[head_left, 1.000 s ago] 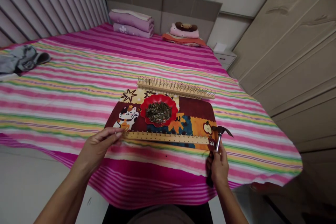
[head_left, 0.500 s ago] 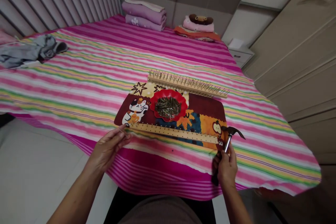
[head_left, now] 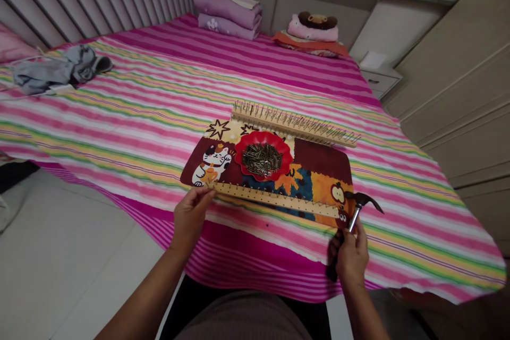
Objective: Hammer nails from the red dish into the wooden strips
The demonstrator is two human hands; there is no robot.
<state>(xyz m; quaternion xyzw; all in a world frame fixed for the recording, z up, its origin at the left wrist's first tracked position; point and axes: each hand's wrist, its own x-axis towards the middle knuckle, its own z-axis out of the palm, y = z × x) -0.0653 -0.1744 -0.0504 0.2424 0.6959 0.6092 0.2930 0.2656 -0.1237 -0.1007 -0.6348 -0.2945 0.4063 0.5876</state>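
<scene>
Your right hand is closed around the black-and-silver claw hammer; your left hand pinches shut by the nail-studded pale wooden strip, its hold unclear.

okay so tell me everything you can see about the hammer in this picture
The hammer has a dark, metal-looking head with a curved claw, a shiny silver shaft, and a black grip partly hidden by the right hand that holds it. It tilts, head up and away from the person, grip end toward them. In view, the head overlaps the right edge of the patterned mat; whether they touch is unclear.
</scene>
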